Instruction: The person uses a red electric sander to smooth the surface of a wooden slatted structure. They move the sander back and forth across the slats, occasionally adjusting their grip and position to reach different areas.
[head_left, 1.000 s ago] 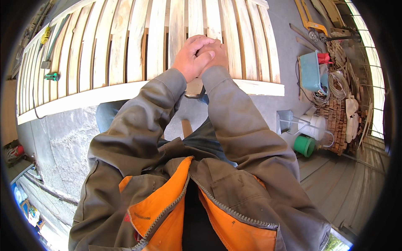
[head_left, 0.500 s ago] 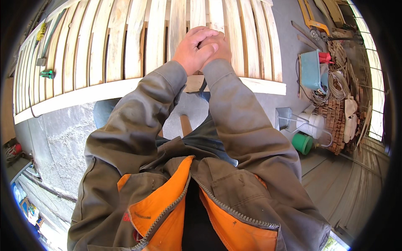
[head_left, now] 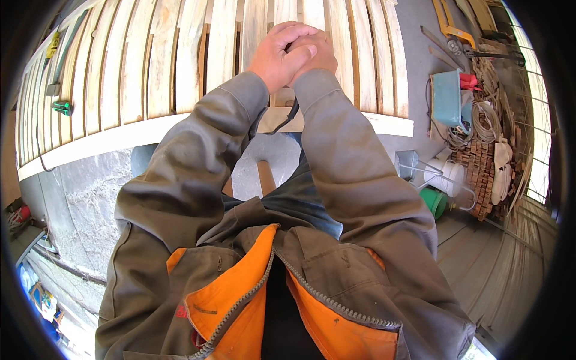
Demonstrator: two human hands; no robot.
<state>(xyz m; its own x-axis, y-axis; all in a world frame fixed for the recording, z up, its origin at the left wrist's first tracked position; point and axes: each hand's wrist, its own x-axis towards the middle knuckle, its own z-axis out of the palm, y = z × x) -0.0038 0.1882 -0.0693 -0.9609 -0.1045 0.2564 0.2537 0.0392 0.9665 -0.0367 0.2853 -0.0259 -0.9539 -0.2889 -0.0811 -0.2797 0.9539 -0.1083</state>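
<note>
My left hand (head_left: 271,62) and my right hand (head_left: 322,55) are clasped together over a pale wooden slatted panel (head_left: 223,51). Both have their fingers curled, the left thumb lying across the right hand. Whatever they grip is hidden beneath them. A black cord (head_left: 290,115) comes out from under the hands and loops over the panel's near edge board (head_left: 153,128). On the panel's left part rest a green clamp-like piece (head_left: 62,107) and a long dark bar (head_left: 69,45) with a yellow part (head_left: 53,45) beside it.
At the right stand a light-blue bin (head_left: 445,99), coiled rope (head_left: 485,120), a stack of wood pieces (head_left: 477,162), a white bucket (head_left: 451,176) and a green bucket (head_left: 433,201). A yellow-orange metal frame (head_left: 447,27) lies farther off. A wooden leg (head_left: 266,176) shows between my arms.
Both hands have slid a little forward, away from me, still clasped. More of the black cord now shows, curving over the near edge board.
</note>
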